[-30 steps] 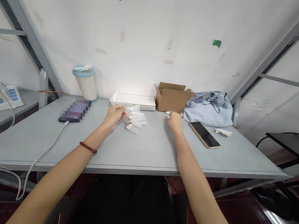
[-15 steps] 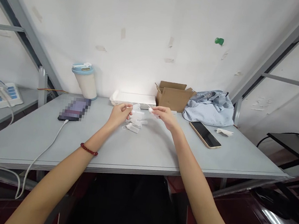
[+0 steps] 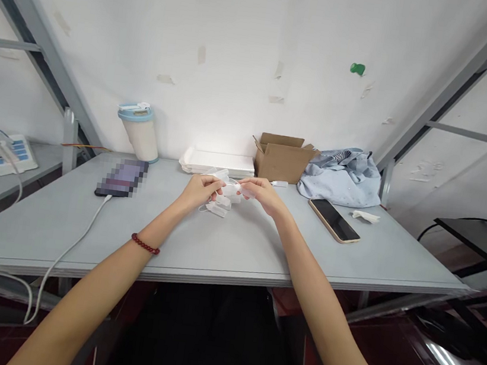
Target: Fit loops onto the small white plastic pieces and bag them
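Note:
My right hand (image 3: 263, 196) pinches a small clear plastic piece with a white end (image 3: 237, 187) above the table. A thin pale loop (image 3: 231, 181) arcs from it toward my left hand (image 3: 203, 191). My left thumb and fingertips are pressed together at the other end of that loop. Under and between the hands lies a small pile of similar clear plastic pieces (image 3: 216, 209) with white ends and thin loops, partly covered by my fingers. Another such piece (image 3: 280, 184) rests just beyond my right hand.
Along the wall stand a tumbler (image 3: 142, 136), a white stack (image 3: 219, 161), an open cardboard box (image 3: 282, 162) and a bundled pale blue cloth (image 3: 342, 180). A phone (image 3: 334, 221) and crumpled tissue (image 3: 365, 216) lie right; a cabled, blurred phone (image 3: 121, 178) lies left.
My right hand has moved slightly left and down with its plastic piece, closer to my left hand. My left hand has shifted right, and the loop now stretches between them.

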Demonstrator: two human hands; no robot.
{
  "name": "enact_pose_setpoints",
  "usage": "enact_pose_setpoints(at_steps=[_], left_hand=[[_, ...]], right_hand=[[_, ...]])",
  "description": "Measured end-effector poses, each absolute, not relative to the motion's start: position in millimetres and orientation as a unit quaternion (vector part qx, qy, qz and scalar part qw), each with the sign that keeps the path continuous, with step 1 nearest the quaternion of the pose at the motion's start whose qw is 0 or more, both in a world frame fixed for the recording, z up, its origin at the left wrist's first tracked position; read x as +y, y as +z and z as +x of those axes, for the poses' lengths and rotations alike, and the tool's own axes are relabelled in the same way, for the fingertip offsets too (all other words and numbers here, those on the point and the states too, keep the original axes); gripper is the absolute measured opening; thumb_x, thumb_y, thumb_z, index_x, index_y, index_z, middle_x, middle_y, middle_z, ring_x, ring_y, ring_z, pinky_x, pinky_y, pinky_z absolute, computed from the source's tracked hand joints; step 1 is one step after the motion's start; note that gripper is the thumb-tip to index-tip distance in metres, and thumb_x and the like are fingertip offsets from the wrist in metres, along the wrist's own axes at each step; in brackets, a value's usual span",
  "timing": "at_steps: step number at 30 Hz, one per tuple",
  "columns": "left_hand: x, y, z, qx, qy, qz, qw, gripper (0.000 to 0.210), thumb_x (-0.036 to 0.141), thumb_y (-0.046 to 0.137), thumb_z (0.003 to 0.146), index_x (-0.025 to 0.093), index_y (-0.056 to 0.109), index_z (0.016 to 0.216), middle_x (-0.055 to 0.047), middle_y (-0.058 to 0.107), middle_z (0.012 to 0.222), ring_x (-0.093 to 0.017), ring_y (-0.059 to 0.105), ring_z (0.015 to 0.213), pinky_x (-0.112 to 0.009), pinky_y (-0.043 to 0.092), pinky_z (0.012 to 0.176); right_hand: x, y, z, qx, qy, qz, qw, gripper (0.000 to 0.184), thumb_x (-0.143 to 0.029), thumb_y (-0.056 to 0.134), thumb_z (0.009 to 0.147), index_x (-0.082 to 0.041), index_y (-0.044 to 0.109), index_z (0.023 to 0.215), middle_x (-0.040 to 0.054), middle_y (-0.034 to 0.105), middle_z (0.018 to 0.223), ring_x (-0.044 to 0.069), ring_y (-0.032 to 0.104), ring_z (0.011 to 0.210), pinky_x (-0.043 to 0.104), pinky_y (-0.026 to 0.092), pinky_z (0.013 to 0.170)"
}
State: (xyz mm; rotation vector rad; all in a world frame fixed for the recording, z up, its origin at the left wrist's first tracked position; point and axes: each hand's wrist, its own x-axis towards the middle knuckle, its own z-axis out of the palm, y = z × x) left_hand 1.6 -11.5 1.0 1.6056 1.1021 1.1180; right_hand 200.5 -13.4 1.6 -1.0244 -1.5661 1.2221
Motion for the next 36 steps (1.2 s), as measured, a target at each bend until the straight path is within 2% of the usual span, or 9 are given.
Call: enact_pose_setpoints(at_steps=[4, 8, 22, 36], left_hand=[[-11.6, 1.3, 0.4, 0.443, 0.445, 0.64, 0.443, 0.022, 0.035, 0.063, 0.067, 0.013, 0.068, 0.071, -0.002, 0.061, 0.062, -0.009, 0.049, 0.047, -0.023, 0.034, 0.044], [-13.9, 3.5, 1.2, 0.45, 0.434, 0.639, 0.449, 0.02, 0.033, 0.065, 0.067, 0.013, 0.066, 0.064, -0.001, 0.06, 0.06, -0.009, 0.049, 0.047, -0.023, 0.034, 0.045], [-14.0, -0.1, 1.9, 0.446, 0.409, 0.612, 0.509, 0.021, 0.032, 0.064, 0.069, 0.013, 0.071, 0.072, -0.002, 0.061, 0.063, -0.008, 0.049, 0.05, -0.023, 0.034, 0.047], [-15.6, 2.4, 4.0, 0.458, 0.408, 0.607, 0.506, 0.019, 0.031, 0.063, 0.067, 0.014, 0.071, 0.068, -0.002, 0.061, 0.062, -0.009, 0.048, 0.049, -0.023, 0.033, 0.046]], right_hand=[[-14.3, 1.8, 199.2, -0.637, 0.49, -0.409, 0.433, 0.019, -0.029, 0.057, 0.071, -0.016, 0.071, 0.076, 0.0015, 0.065, 0.069, 0.01, 0.046, 0.06, 0.025, 0.037, 0.062], [-15.5, 2.2, 198.1, -0.648, 0.486, -0.406, 0.423, 0.02, -0.029, 0.056, 0.072, -0.016, 0.071, 0.076, 0.0016, 0.064, 0.069, 0.01, 0.045, 0.06, 0.026, 0.036, 0.061], [-18.4, 4.5, 195.5, -0.654, 0.495, -0.403, 0.406, 0.021, -0.029, 0.058, 0.072, -0.015, 0.071, 0.079, 0.0022, 0.063, 0.069, 0.011, 0.046, 0.062, 0.026, 0.035, 0.061], [-16.0, 0.9, 195.1, -0.659, 0.5, -0.392, 0.402, 0.02, -0.029, 0.057, 0.071, -0.015, 0.07, 0.077, 0.0019, 0.063, 0.068, 0.011, 0.048, 0.062, 0.026, 0.035, 0.059]])
